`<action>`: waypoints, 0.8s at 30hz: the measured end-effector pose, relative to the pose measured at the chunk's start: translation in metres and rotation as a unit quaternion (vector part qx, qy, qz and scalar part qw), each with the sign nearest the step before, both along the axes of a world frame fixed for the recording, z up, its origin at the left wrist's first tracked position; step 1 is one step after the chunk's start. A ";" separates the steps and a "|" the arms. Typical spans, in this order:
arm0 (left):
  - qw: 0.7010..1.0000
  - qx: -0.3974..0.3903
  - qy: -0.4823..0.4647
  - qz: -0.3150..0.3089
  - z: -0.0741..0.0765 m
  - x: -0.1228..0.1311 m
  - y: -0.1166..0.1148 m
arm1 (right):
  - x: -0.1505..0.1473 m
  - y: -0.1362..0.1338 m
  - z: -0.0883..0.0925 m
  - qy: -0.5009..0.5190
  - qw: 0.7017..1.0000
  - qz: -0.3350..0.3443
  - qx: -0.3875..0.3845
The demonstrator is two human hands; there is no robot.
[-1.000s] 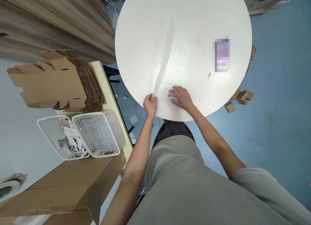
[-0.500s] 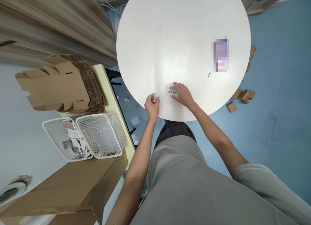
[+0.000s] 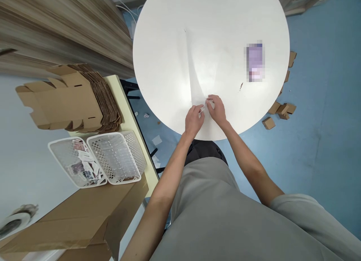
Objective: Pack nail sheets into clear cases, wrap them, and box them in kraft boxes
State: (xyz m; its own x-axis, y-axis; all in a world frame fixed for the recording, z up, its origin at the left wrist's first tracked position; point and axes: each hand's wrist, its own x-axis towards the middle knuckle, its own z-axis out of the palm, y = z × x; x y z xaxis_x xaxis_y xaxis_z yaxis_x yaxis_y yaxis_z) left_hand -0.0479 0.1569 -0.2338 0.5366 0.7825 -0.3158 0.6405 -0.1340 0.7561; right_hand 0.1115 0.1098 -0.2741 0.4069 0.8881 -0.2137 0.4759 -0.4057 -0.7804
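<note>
Close to the near edge of the round white table, my two hands meet around a small clear plastic case. My left hand is closed on its left side, fingertips pinched together. From the other side my right hand grips the case between thumb and fingers. Between the hands the case shows only as a narrow, whitish strip, tilted. Its contents are hidden by my fingers and the angle.
A blurred-out purple object lies on the table's right side. At left, a side table holds stacked flat cardboard boxes, a white basket of clear plastic pieces and a white basket of printed packets. Small cardboard boxes lie on the floor.
My left hand has moved right with its clear piece to meet my right hand. The case, earlier flat with several small round items showing, is now tilted and mostly covered.
</note>
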 end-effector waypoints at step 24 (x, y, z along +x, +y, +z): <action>0.958 -0.159 0.083 0.223 -0.032 0.011 0.021 | -0.010 -0.013 -0.026 -0.067 0.988 -0.090 -0.110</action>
State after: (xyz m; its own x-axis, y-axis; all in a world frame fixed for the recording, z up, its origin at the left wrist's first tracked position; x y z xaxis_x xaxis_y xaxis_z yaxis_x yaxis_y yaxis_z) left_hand -0.0370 0.1775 -0.2660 0.0934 0.7721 -0.6287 0.6952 0.4014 0.5963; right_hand 0.1015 0.0965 -0.3002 0.5920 0.7371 -0.3259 0.4738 -0.6454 -0.5991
